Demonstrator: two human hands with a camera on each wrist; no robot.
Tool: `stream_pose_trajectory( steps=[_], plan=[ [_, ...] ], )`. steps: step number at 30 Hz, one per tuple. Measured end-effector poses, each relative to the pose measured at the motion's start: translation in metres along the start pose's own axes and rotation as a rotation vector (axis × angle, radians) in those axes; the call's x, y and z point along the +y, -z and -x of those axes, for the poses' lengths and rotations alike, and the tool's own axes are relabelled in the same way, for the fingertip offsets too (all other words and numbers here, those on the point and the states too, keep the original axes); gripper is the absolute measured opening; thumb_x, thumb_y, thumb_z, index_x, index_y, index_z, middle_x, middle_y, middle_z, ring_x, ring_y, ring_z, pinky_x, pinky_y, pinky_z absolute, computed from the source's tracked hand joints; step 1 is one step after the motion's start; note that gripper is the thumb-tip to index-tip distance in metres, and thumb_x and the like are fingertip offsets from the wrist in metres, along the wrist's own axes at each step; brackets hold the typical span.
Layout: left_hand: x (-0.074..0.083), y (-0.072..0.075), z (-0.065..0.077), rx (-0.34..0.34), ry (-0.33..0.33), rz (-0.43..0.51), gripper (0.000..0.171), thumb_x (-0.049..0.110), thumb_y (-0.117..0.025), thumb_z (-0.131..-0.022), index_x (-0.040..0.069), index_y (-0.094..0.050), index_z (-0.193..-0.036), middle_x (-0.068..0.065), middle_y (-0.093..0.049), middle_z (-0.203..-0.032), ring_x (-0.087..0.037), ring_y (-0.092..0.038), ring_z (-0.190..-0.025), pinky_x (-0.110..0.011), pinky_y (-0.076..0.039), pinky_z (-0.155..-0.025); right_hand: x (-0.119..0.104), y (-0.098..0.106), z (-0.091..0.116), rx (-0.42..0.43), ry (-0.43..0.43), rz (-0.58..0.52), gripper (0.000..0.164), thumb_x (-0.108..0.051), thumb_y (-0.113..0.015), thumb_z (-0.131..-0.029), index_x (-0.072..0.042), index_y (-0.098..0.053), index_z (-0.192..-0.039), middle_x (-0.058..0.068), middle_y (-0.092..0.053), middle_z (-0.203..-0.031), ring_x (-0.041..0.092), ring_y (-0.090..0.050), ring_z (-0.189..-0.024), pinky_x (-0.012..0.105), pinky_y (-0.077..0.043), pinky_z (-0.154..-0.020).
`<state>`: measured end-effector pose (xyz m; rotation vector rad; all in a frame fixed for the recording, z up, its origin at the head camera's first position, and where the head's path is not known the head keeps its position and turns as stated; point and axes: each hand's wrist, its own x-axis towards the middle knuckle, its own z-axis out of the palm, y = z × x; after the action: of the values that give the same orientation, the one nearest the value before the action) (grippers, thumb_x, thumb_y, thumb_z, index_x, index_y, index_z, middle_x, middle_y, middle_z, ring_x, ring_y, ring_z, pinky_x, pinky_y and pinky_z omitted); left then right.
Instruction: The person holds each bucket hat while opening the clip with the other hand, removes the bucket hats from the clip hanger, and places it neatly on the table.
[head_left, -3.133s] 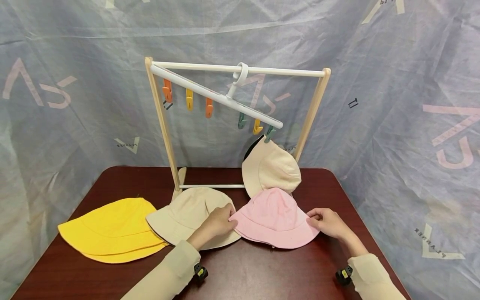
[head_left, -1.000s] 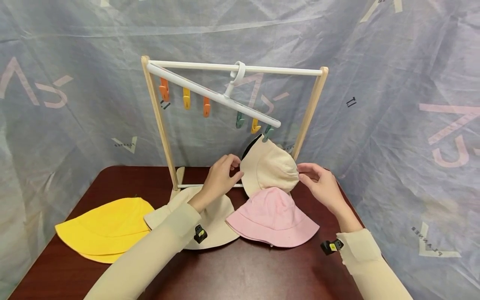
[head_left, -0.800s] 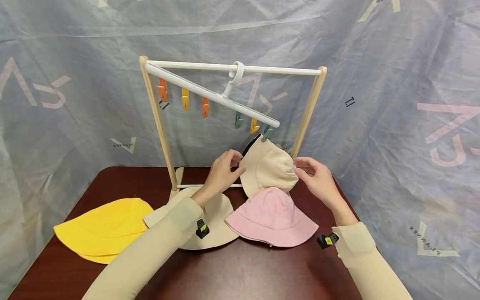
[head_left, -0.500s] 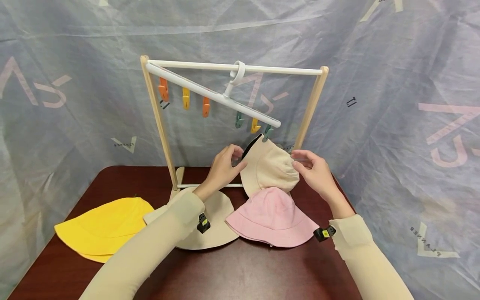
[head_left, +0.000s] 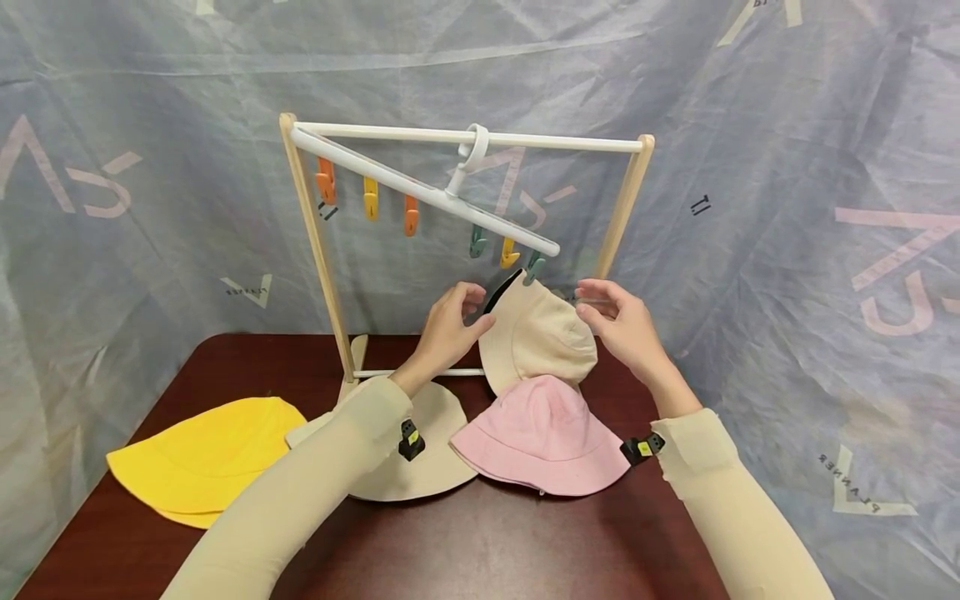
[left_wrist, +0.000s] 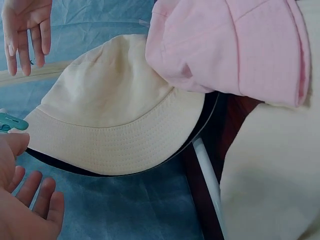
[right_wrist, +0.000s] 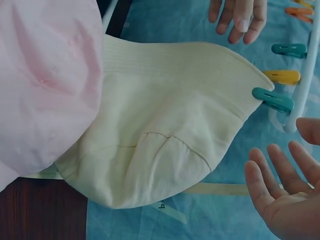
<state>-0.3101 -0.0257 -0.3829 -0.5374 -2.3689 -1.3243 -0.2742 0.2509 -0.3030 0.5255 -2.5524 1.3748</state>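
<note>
A cream bucket hat (head_left: pixel 555 337) with a dark lining hangs by its brim from a green clip (head_left: pixel 535 267) at the hanger's near end. My left hand (head_left: pixel 447 329) is beside the brim, fingers loosely bent and holding nothing. Across the crown, my right hand (head_left: pixel 626 325) is raised with relaxed fingers; the right wrist view shows a gap between this hand and the hat. In front of the hanging hat lies a pink bucket hat (head_left: pixel 547 433), overlapping its lower part. My left forearm partly covers a beige hat (head_left: pixel 420 450) on the table.
A white hanger (head_left: pixel 390 177) with several coloured clips slants from the top bar of a wooden rack (head_left: pixel 318 242). The yellow hat (head_left: pixel 217 454) lies on the left of the dark red table (head_left: pixel 510 542). Grey cloth (head_left: pixel 750 250) covers the walls behind.
Both hands have left the pink hat's brim and risen to the hanging cream hat. Over the last second they have moved higher along its sides, the right one drawing away from the crown.
</note>
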Motion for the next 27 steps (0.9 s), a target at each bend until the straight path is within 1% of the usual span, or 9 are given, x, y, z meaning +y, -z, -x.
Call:
stream_pose_trajectory(
  steps=[2, 6, 9, 14, 18, 21, 27],
  plan=[
    [0.001, -0.001, -0.002, 0.007, -0.007, 0.008, 0.042, 0.027, -0.071, -0.09, 0.009, -0.055, -0.125, -0.004, -0.059, -0.119, -0.021, -0.059, -0.109, -0.033, -0.048, -0.096, 0.008, -0.001, -0.005, 0.002, -0.001, -0.01, 0.04, -0.016, -0.064, -0.096, -0.01, -0.056, -0.135, 0.012, -0.062, -0.129, 0.027, -0.061, -0.117, 0.03, -0.051, -0.089],
    [0.001, -0.003, -0.007, 0.016, -0.024, 0.022, 0.044, 0.026, -0.071, -0.091, 0.006, -0.055, -0.126, -0.006, -0.059, -0.121, -0.02, -0.058, -0.11, -0.032, -0.047, -0.098, 0.022, -0.002, -0.013, 0.007, -0.006, -0.017, 0.041, -0.024, -0.065, -0.096, -0.018, -0.056, -0.135, 0.005, -0.062, -0.13, 0.02, -0.06, -0.118, 0.034, -0.051, -0.092],
    [-0.001, -0.005, -0.01, 0.023, -0.024, 0.024, 0.045, 0.026, -0.071, -0.09, 0.005, -0.055, -0.126, -0.007, -0.059, -0.121, -0.02, -0.057, -0.11, -0.032, -0.046, -0.098, 0.026, -0.003, -0.016, 0.011, -0.003, -0.033, 0.042, -0.029, -0.066, -0.095, -0.021, -0.056, -0.135, 0.003, -0.061, -0.131, 0.018, -0.06, -0.118, 0.037, -0.05, -0.094],
    [-0.005, -0.008, -0.013, 0.022, -0.018, 0.019, 0.046, 0.028, -0.071, -0.091, 0.006, -0.055, -0.127, -0.006, -0.059, -0.123, -0.021, -0.057, -0.112, -0.033, -0.046, -0.099, 0.024, -0.003, -0.019, 0.016, -0.007, -0.074, 0.044, -0.031, -0.066, -0.094, -0.021, -0.055, -0.136, 0.003, -0.06, -0.132, 0.019, -0.06, -0.117, 0.039, -0.049, -0.095],
    [-0.006, -0.009, -0.014, 0.007, -0.013, 0.022, 0.047, 0.028, -0.07, -0.091, 0.006, -0.054, -0.13, -0.006, -0.058, -0.125, -0.022, -0.056, -0.116, -0.034, -0.045, -0.101, 0.02, -0.004, -0.02, 0.009, -0.007, -0.082, 0.045, -0.03, -0.066, -0.095, -0.021, -0.054, -0.137, 0.005, -0.058, -0.134, 0.021, -0.06, -0.117, 0.039, -0.049, -0.096],
    [-0.006, -0.011, -0.016, 0.003, -0.006, 0.007, 0.048, 0.028, -0.07, -0.092, 0.007, -0.054, -0.132, -0.006, -0.058, -0.127, -0.021, -0.055, -0.117, -0.034, -0.044, -0.101, 0.018, -0.004, -0.02, 0.004, -0.012, -0.091, 0.045, -0.03, -0.066, -0.095, -0.021, -0.054, -0.138, 0.007, -0.058, -0.135, 0.022, -0.06, -0.118, 0.04, -0.048, -0.097],
    [-0.006, -0.014, -0.017, -0.006, 0.018, -0.001, 0.047, 0.029, -0.069, -0.092, 0.01, -0.054, -0.133, -0.005, -0.057, -0.129, -0.02, -0.054, -0.119, -0.034, -0.043, -0.102, 0.014, -0.003, -0.022, -0.001, -0.031, -0.119, 0.047, -0.033, -0.067, -0.093, -0.024, -0.054, -0.137, 0.003, -0.058, -0.134, 0.02, -0.059, -0.118, 0.041, -0.047, -0.098]
  ],
)
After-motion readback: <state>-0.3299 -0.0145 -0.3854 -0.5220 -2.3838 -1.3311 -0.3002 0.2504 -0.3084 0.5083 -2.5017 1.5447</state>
